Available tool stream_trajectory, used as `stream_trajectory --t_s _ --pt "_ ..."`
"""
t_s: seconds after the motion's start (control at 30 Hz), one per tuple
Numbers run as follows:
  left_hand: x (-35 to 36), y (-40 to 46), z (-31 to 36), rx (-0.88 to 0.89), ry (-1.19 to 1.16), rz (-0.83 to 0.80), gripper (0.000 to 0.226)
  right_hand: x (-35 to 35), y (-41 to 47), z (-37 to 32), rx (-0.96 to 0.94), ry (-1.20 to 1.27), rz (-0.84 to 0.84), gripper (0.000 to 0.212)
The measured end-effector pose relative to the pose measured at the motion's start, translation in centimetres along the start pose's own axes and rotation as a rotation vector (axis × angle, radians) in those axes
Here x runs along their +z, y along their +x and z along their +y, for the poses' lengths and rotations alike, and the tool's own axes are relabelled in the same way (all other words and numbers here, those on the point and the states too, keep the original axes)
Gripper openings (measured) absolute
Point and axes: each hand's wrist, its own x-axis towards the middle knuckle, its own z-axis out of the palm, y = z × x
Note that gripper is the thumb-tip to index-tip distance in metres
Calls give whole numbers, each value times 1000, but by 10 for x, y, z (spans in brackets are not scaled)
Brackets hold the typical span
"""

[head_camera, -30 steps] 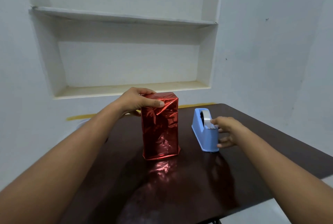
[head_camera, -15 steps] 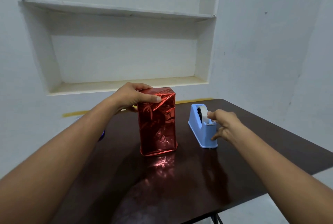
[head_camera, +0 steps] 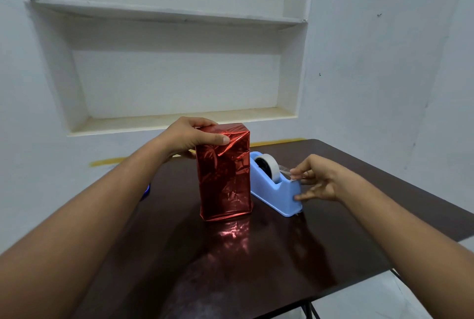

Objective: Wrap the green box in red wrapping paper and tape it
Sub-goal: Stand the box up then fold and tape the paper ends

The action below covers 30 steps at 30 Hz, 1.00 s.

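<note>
Head view: the right hand [head_camera: 316, 181] has shifted from the roll to the cutter end of the one tape dispenser [head_camera: 275, 188], pinching the tape end, so taping comes next. The left hand [head_camera: 191, 136] grips the one wrapped box [head_camera: 224, 175], upright on the tabletop [head_camera: 282, 254].

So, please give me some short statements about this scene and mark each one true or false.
1. The box wrapped in shiny red foil paper stands upright on the dark brown table. True.
2. The left hand grips the top of the box. True.
3. The light blue plastic tape dispenser lies on the white wall shelf. False: it sits on the table, right of the box.
4. The right hand rests flat on the table. False: it pinches the clear tape at the dispenser's cutter.
</note>
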Motion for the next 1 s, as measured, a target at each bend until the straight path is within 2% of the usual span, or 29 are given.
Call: stream_trajectory --t_s 0.13,0.3,0.43,0.53,0.77,0.87,0.97,1.0 --pt "1 1 0 7 -5 -7 41 9 -5 2 -12 90 -14 14" --pt "1 3 -2 6 5 2 47 14 -5 19 -103 203 53 14" --pt "1 2 -2 5 5 0 52 14 -3 29 -147 241 89 30" --pt "1 1 -3 4 4 0 51 12 -1 36 -145 250 71 25" --pt "-1 1 -3 5 15 -8 72 4 11 45 -119 95 89 8" --pt "-1 1 -3 11 8 -10 73 4 18 45 -154 -43 158 13" --pt "-1 1 -4 8 21 -6 71 6 19 41 -195 -213 231 5" --pt "-1 1 -4 8 20 -5 72 6 18 39 -205 -267 238 11"
